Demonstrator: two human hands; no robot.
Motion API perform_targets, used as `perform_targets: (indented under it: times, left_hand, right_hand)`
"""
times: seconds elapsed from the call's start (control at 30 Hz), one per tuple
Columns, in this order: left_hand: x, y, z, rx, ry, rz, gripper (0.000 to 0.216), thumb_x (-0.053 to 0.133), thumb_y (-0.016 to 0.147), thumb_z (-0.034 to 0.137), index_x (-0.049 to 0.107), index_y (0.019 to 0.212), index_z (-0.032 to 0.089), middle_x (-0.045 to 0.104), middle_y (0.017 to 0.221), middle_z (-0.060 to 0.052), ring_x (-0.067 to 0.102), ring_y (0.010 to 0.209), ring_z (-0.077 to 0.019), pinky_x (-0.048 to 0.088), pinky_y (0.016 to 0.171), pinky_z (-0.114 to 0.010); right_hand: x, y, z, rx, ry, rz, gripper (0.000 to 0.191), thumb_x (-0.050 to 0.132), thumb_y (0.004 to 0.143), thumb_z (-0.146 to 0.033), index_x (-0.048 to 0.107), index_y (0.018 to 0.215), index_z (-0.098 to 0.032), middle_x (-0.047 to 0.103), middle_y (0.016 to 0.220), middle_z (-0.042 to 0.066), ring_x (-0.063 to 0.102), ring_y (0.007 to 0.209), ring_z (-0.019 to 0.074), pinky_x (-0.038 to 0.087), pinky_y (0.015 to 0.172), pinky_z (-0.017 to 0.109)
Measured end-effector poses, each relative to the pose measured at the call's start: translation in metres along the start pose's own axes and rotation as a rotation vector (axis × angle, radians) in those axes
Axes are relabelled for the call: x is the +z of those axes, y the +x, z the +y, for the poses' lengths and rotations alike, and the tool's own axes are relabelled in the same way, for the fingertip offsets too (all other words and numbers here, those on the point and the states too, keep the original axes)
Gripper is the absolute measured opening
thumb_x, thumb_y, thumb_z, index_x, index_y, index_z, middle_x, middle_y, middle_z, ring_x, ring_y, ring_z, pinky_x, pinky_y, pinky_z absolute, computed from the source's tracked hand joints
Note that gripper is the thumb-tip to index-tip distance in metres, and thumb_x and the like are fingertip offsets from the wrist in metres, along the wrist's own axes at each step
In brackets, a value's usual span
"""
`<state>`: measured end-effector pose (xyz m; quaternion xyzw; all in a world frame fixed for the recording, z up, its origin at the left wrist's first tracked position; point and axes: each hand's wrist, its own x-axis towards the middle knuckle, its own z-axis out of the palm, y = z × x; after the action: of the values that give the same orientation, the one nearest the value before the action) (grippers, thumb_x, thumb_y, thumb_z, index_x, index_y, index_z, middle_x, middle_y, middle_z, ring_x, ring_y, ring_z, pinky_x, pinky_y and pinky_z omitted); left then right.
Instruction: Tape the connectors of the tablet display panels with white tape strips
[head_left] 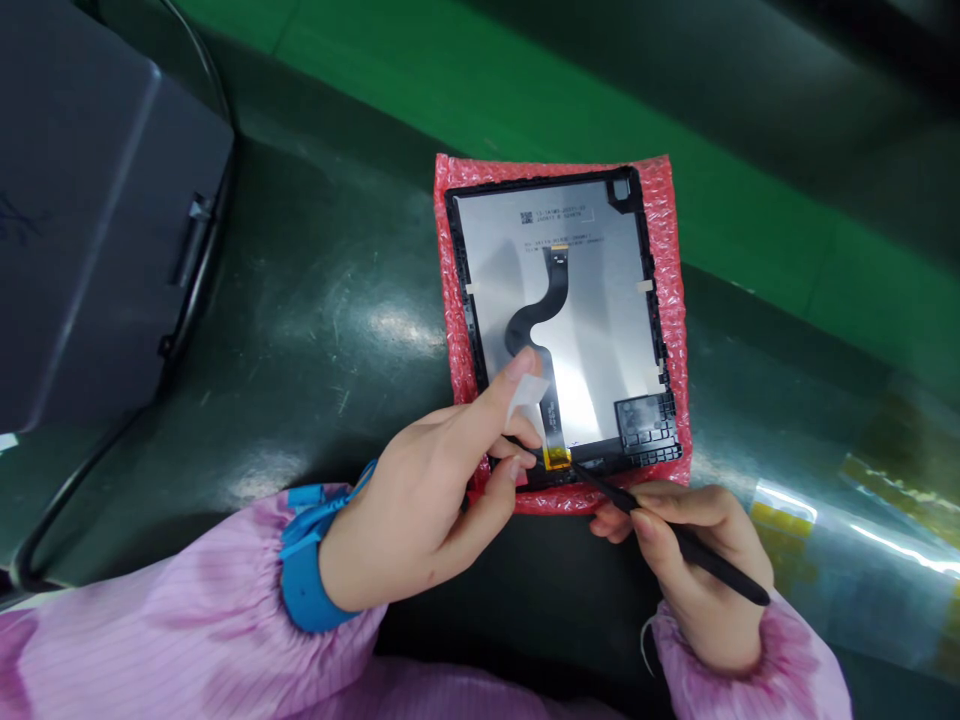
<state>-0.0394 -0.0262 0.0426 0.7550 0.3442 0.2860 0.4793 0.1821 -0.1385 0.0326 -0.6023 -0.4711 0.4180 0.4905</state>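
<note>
A display panel (pixel 592 300) lies back side up in a black frame on a red bubble-wrap pad (pixel 667 200), with a black flex cable (pixel 551 300) curving down its middle. My left hand (pixel 427 500) pinches the panel's near edge, thumb and fingers closed beside the yellow-taped cable end (pixel 556 458); a bit of clear tape sticks to its forefinger. My right hand (pixel 697 570) grips a thin black stylus (pixel 675 535) like a pen. Its tip touches the yellow-taped end.
A dark grey box (pixel 90 200) with a black cord (pixel 202 270) round it stands at the left on the dark green belt (pixel 337 320). A bright green strip (pixel 600 100) runs behind the pad. A shiny film roll (pixel 862 540) lies at the right.
</note>
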Motion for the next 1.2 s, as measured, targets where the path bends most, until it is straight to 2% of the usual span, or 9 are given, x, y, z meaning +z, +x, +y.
perform_targets:
  times: [0.17,0.33,0.6,0.83,1.0,1.13,1.2]
  left_hand:
    - [0.001,0.0,0.0,0.019,0.0,0.01,0.053,0.048,0.095,0.006,0.04,0.144,0.023,0.072,0.105,-0.004,0.073,0.088,-0.0158,0.059,0.096,-0.039]
    - [0.002,0.001,-0.003,0.054,-0.002,0.023,0.07,0.047,0.094,0.006,0.019,0.155,0.026,0.07,0.108,-0.004,0.073,0.088,-0.0161,0.058,0.098,-0.04]
    - [0.0,0.001,-0.002,0.056,0.005,-0.001,0.074,0.046,0.094,0.004,0.016,0.157,0.029,0.07,0.105,-0.003,0.073,0.085,-0.0154,0.059,0.095,-0.039]
    - [0.003,0.0,-0.006,0.147,-0.026,0.016,0.086,0.047,0.092,0.002,0.003,0.16,0.031,0.07,0.101,-0.003,0.072,0.097,-0.0191,0.061,0.093,-0.04]
    - [0.009,0.0,-0.008,0.281,-0.02,-0.025,0.09,0.046,0.088,-0.003,0.004,0.16,0.03,0.071,0.104,-0.003,0.07,0.1,-0.0173,0.05,0.109,-0.048]
    - [0.015,0.0,-0.009,0.305,0.057,-0.037,0.091,0.045,0.088,-0.004,0.002,0.158,0.035,0.069,0.115,-0.003,0.065,0.112,-0.0182,0.044,0.113,-0.053]
    - [0.016,0.0,-0.009,0.314,0.092,-0.035,0.092,0.046,0.088,-0.005,0.002,0.158,0.035,0.067,0.116,-0.003,0.063,0.114,-0.0184,0.045,0.112,-0.052]
  right_hand:
    - [-0.001,-0.001,0.001,0.014,-0.007,-0.003,0.02,0.067,0.089,-0.006,0.063,0.099,-0.023,0.077,0.084,0.001,0.076,0.066,0.0189,0.065,0.056,0.029]
    - [-0.002,-0.001,0.002,0.013,-0.021,0.008,0.02,0.068,0.089,-0.006,0.063,0.098,-0.023,0.077,0.082,0.0,0.076,0.067,0.0179,0.065,0.057,0.027]
    - [-0.002,-0.003,0.003,0.02,-0.024,0.016,0.023,0.068,0.088,-0.006,0.064,0.099,-0.026,0.077,0.084,0.0,0.076,0.065,0.0204,0.065,0.056,0.032]
    - [0.002,0.0,-0.006,0.011,-0.096,-0.012,0.02,0.069,0.088,-0.011,0.066,0.098,-0.028,0.078,0.082,-0.003,0.075,0.065,0.019,0.063,0.058,0.031]
    - [0.006,0.001,-0.023,0.141,-0.23,0.055,0.01,0.07,0.09,-0.018,0.067,0.091,-0.028,0.076,0.082,-0.003,0.075,0.071,0.0188,0.063,0.067,0.032]
    - [0.005,0.002,-0.017,0.041,-0.25,0.027,0.009,0.072,0.088,-0.021,0.065,0.091,-0.027,0.075,0.075,-0.003,0.073,0.063,0.0183,0.061,0.06,0.03]
    - [0.005,0.002,-0.01,0.015,-0.215,0.085,0.01,0.07,0.089,-0.019,0.063,0.09,-0.026,0.073,0.073,-0.003,0.072,0.059,0.0172,0.059,0.057,0.029]
